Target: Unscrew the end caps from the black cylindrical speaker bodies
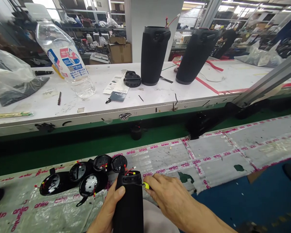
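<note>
A black fabric-covered cylindrical speaker point(129, 204) stands roughly upright, low in the middle of the view. My left hand point(109, 207) is closed around its left side, the thumb lying across the front. Red and yellow wires with small connectors stick out of its open top. On the other side, my right hand point(169, 194) grips a yellow-handled tool point(145, 185), and its thin dark tip meets the speaker near the upper rim. Most of the handle is hidden in my fingers. To the left lie several black speaker housings point(88, 186), open-ended with wires showing.
A plastic-covered bench point(169, 150) with pink lettered tape runs across the view. Behind it, a white table point(94, 103) bears a water bottle point(65, 58), two upright black speakers point(155, 56), a black cap point(132, 79) and paper tags point(116, 96). A metal post point(264, 77) slants at right.
</note>
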{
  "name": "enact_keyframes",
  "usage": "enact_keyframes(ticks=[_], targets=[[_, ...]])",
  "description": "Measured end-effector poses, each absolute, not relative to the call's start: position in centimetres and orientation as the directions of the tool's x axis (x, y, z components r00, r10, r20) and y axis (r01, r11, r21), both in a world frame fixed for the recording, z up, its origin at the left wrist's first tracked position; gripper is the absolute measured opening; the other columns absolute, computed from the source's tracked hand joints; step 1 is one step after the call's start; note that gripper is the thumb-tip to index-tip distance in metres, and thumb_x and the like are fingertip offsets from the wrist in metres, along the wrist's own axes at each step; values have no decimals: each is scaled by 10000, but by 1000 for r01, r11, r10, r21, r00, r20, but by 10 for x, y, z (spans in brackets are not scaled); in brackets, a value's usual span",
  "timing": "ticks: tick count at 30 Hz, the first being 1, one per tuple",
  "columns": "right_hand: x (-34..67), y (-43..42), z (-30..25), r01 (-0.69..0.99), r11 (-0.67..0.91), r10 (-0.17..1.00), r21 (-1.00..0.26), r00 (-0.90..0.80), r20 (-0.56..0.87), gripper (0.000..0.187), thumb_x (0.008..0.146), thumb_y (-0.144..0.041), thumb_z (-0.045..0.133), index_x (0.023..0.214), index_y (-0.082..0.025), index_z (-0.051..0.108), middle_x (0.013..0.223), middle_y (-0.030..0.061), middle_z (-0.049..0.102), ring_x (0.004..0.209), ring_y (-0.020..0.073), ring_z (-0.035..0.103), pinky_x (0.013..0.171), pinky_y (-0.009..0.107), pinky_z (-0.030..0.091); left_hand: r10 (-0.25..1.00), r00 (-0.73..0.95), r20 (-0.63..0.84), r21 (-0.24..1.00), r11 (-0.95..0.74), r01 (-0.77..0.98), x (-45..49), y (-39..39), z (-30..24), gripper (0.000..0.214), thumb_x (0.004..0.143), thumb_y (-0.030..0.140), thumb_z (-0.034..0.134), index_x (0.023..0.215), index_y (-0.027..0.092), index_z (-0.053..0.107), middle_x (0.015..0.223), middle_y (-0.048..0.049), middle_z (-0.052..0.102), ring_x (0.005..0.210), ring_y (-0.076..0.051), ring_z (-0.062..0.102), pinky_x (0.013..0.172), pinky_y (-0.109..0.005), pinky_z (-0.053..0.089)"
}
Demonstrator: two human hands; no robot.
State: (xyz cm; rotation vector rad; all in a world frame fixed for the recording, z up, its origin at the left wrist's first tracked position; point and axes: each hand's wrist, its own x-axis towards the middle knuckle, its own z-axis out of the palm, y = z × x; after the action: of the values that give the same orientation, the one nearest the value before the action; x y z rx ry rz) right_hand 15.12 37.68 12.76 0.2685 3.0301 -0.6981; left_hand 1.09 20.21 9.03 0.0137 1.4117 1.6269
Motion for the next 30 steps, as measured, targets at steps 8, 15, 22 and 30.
enact_keyframes(ticks=[8,15,22,30], targets=[[149,373,122,87,972,100,-217,-994,48,157,983,-185,525,1122,-223,463,856,9,615,736,208,634,556,306,383,558,-669,-492,862,201,-466,14,206,100,878,690,541,779,1456,233,481,1508,-95,530,1458,-354,382,1245,-488,256],[151,370,119,90,994,93,-67,-994,56,350,826,-32,577,1093,-220,452,813,-2,569,657,196,585,523,308,369,524,-748,-407,913,250,-321,17,210,110,914,660,559,791,1452,232,471,1477,-92,558,1440,-357,402,1241,-480,252],[153,366,130,46,991,43,125,-999,26,423,785,-131,606,1177,-173,454,799,41,562,600,229,548,481,341,392,520,-785,-337,926,332,-177,16,208,115,841,651,537,811,1381,220,540,1401,-115,611,1390,-384,458,1227,-536,240],[157,366,136,25,975,23,223,-1000,8,348,782,-114,572,1111,-170,473,739,38,539,557,225,526,452,326,368,477,-837,-267,899,436,-39,23,210,115,858,667,507,804,1408,222,477,1438,-127,556,1410,-367,422,1228,-534,227]])
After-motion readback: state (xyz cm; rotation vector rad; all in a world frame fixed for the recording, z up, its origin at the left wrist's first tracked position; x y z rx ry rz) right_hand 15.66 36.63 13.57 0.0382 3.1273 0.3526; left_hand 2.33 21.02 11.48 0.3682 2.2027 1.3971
